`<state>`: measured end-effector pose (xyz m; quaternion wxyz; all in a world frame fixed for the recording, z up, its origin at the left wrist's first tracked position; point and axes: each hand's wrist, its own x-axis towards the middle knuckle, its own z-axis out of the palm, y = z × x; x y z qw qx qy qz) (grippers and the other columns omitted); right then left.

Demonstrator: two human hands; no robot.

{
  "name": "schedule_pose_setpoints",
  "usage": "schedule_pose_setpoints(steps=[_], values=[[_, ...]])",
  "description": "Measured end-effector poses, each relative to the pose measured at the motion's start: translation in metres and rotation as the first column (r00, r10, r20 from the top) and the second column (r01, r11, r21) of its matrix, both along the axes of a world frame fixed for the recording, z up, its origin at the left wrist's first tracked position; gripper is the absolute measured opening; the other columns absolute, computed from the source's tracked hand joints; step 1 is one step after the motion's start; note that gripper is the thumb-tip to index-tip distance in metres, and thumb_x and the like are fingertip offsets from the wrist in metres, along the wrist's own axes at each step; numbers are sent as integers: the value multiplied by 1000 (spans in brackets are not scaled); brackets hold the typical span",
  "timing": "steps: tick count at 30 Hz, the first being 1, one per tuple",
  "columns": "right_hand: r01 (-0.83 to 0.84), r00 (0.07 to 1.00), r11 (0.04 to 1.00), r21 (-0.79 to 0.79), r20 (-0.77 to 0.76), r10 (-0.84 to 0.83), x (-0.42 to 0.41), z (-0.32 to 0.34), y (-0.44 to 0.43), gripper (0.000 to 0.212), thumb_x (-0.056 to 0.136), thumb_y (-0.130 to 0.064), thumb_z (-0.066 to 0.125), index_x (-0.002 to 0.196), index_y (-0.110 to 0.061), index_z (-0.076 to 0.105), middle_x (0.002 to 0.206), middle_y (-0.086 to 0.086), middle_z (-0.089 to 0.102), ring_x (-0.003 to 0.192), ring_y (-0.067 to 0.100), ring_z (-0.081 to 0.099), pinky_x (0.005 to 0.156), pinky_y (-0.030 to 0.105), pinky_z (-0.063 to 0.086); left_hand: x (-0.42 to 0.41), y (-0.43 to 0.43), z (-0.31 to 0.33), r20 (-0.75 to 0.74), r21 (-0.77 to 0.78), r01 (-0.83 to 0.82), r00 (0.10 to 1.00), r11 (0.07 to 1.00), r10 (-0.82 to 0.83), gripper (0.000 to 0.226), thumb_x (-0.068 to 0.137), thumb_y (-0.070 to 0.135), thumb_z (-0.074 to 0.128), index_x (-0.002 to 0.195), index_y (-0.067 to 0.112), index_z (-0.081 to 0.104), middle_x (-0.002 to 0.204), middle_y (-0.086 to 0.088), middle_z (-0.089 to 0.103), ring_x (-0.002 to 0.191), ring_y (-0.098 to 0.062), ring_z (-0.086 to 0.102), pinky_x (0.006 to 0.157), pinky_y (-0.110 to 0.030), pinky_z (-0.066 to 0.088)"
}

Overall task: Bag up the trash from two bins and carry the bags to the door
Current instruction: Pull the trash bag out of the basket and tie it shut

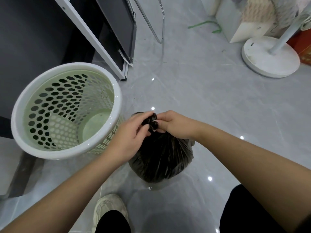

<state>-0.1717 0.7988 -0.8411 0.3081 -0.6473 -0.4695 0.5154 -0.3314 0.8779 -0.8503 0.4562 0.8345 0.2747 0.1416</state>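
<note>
A full black trash bag [161, 158] stands on the grey tiled floor in front of me. Its neck is gathered into a twisted knot at the top. My left hand [129, 138] pinches the knot from the left and my right hand [175, 125] pinches it from the right, fingers closed on the black plastic. To the left stands a pale green perforated bin [65, 143] with a white rim; it has no liner and nothing inside. Only this one bin is in view.
A dark cabinet with a white frame [94, 37] rises behind the bin. A chrome chair leg [159, 22] stands at the top middle. A white round fan base [271, 58] sits at the right. My shoe [109, 207] is below the bag.
</note>
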Motion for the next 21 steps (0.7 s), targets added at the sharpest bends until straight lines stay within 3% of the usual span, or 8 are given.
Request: schedule_pose_setpoints(steps=[2, 5, 8, 11, 13, 15, 17, 21], values=[[-11, 1000, 1000, -18, -22, 10, 1, -1, 0, 36, 100, -13, 42, 64, -17, 48, 55, -9, 42, 55, 9, 37, 58, 19, 31, 1, 4, -5, -119, 219, 143, 986, 965, -119, 40, 93, 24, 54, 132, 19, 50, 107, 10, 49, 89, -3, 53, 82, -17, 40], [-34, 999, 999, -42, -10, 33, 4, -4, -2, 34, 98, -16, 44, 65, -16, 51, 59, -4, 41, 56, 13, 34, 56, 22, 29, 6, 8, -4, -244, 365, 207, 962, 908, -121, 35, 91, 45, 42, 102, 16, 59, 90, 6, 45, 75, -13, 50, 68, -26, 40], [-60, 998, 998, -36, -9, 60, 5, -3, -5, 33, 98, -11, 43, 72, -21, 61, 61, -8, 48, 55, 4, 40, 60, 16, 35, 9, 10, -4, -239, 377, 226, 961, 898, -142, 44, 89, 47, 30, 78, 14, 56, 75, 5, 43, 68, -14, 47, 62, -26, 34], [-96, 993, 995, -21, 62, 98, 10, 1, -9, 34, 97, -11, 47, 68, -22, 61, 62, -12, 54, 59, -2, 46, 65, 13, 37, 15, 8, 3, -252, 83, 100, 965, 992, -76, 37, 95, 30, 41, 69, 8, 56, 65, 3, 47, 66, -16, 47, 65, -31, 35], [-127, 981, 992, -15, 144, 128, 13, 2, -9, 28, 95, -13, 51, 70, -15, 61, 78, -6, 67, 71, 4, 58, 73, 20, 43, 18, 5, 4, -258, -206, -90, 966, 974, 34, 36, 91, 28, 48, 63, 5, 54, 62, -2, 49, 59, -16, 43, 62, -33, 35], [-123, 976, 992, 6, 182, 120, 12, 2, -9, 30, 95, -15, 52, 68, -23, 61, 91, 2, 71, 87, 20, 62, 84, 30, 45, 20, -2, 6, -266, -442, -277, 949, 853, 170, 35, 82, 32, 50, 70, 0, 60, 66, -8, 57, 56, -16, 44, 53, -29, 35], [-95, 974, 995, 42, 208, 84, 9, 5, -9, 36, 95, -16, 51, 65, -33, 57, 78, 1, 68, 76, 13, 58, 77, 23, 43, 23, -5, 11, -270, -625, -394, 919, 674, 286, 26, 87, 21, 51, 69, 6, 62, 59, -4, 62, 44, -12, 44, 41, -21, 35], [-17, 986, 999, 51, 165, 9, 8, 5, -9, 28, 96, -16, 50, 72, -25, 60, 61, -12, 52, 61, -1, 47, 69, 15, 37, 26, -6, 23, -114, -886, -302, 878, 351, 465, 18, 93, 6, 48, 76, 12, 49, 55, -4, 57, 29, -5, 30, 31, -16, 27]])
